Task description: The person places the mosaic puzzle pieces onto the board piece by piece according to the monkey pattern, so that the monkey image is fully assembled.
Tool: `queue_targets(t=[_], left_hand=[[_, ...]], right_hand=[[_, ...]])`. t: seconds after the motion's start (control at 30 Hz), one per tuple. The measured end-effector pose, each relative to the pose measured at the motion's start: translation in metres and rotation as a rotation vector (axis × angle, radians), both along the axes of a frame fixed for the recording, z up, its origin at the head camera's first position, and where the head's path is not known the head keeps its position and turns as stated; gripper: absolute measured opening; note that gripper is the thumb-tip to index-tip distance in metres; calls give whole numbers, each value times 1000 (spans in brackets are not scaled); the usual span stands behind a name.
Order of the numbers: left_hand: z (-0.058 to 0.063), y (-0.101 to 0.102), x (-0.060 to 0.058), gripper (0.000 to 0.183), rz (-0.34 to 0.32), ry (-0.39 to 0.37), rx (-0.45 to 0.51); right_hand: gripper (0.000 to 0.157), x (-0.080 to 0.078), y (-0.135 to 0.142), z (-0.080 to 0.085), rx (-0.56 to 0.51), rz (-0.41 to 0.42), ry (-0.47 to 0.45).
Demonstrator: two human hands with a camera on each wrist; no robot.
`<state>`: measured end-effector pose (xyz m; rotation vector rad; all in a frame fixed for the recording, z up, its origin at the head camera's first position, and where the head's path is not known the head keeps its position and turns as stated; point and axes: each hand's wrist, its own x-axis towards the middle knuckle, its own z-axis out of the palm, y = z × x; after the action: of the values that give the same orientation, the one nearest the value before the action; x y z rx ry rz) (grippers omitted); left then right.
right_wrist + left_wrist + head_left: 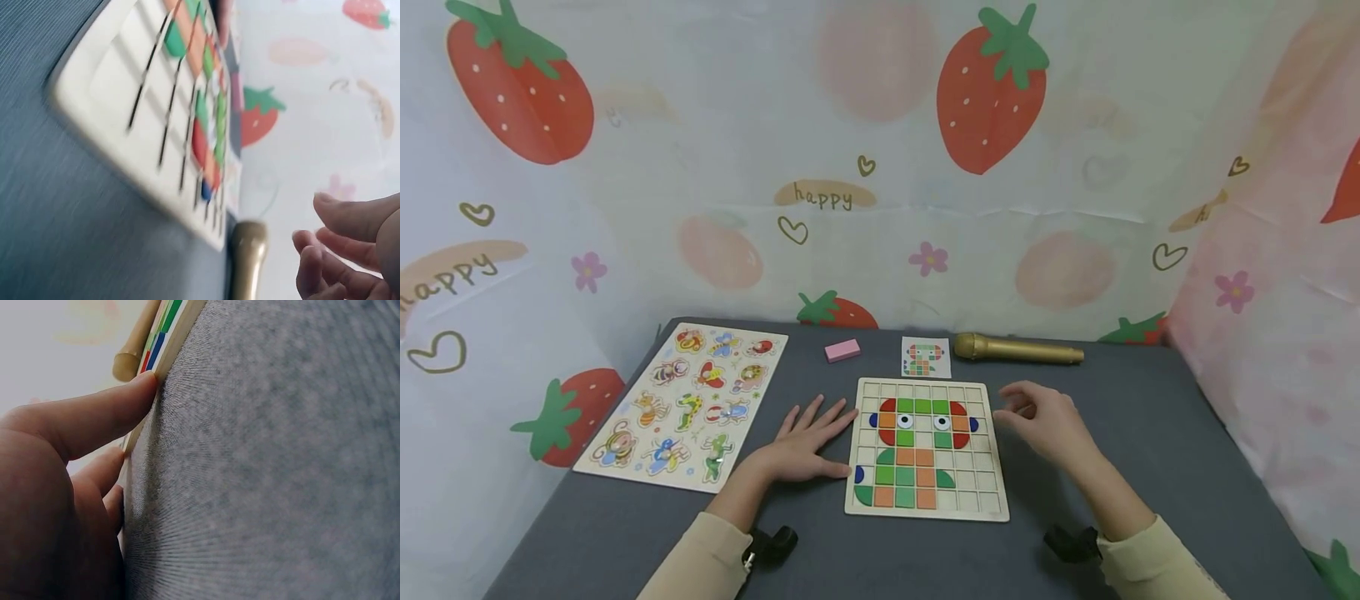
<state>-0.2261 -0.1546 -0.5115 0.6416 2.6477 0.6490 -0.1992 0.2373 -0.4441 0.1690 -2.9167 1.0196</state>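
A square wooden grid board (966, 481) lies on the table. Red, green, orange and blue tiles in it form an animal-like figure with two round eyes. My left hand (799, 447) rests flat at the board's left side, fingers spread, with thumb and forefinger tips at its edge. In the left wrist view, the thumb (103, 415) touches the board's side (178, 340). Beyond the board's right edge, my right hand (1051, 423) hovers with loosely bent fingers and nothing in them. The right wrist view shows that hand (350, 256) apart from the board (119, 150).
Behind the board lie a pink block (842, 351), a small card (927, 372) printed with a similar tile figure, and a gold microphone (1022, 349). A cartoon insect puzzle board (651, 379) lies at the left. A strawberry-print curtain (895, 275) hangs behind the dark table (880, 562).
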Motion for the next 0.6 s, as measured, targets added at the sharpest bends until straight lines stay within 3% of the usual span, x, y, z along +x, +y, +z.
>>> queue_targets(t=[0.23, 0.47, 0.6], left_hand=[[-1, 0, 1, 91, -1, 3, 7], [-1, -1, 0, 91, -1, 0, -4], [1, -1, 1, 91, -3, -2, 1]], right_hand=[[44, -2, 40, -15, 57, -15, 32], [51, -8, 75, -26, 169, -11, -49], [47, -10, 86, -31, 200, -8, -74]])
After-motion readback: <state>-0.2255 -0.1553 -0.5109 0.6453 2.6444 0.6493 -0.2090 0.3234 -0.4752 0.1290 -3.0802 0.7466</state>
